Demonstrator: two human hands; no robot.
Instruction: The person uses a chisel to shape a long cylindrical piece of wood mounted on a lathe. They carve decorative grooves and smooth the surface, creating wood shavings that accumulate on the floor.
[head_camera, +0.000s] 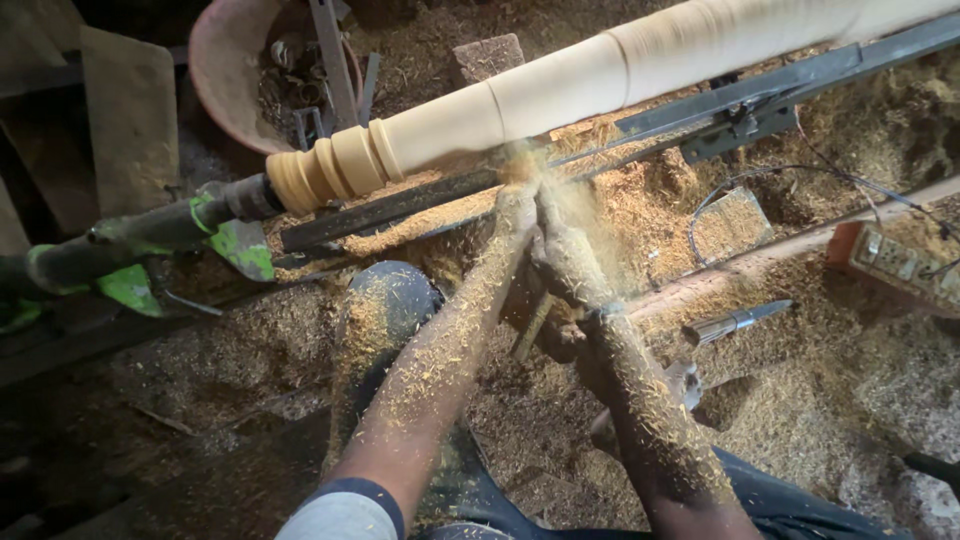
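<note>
Long pale spindle (560, 85), judged heavy, stiff, smooth, is borne at its ends; tool, mostly hidden, is clamped by left hand (515, 215) and right hand (560, 250) at spindle's 6 o'clock.

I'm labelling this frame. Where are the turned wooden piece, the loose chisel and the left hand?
turned wooden piece (560, 85), head view, smooth middle of shaft.
loose chisel (735, 320), head view, metal shank.
left hand (515, 210), head view, back of hand.

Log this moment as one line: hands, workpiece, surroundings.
left hand: at tool rest | right hand: beside it, tool hidden | wooden spindle: on lathe, shavings flying | spare chisel: lying in sawdust
</note>
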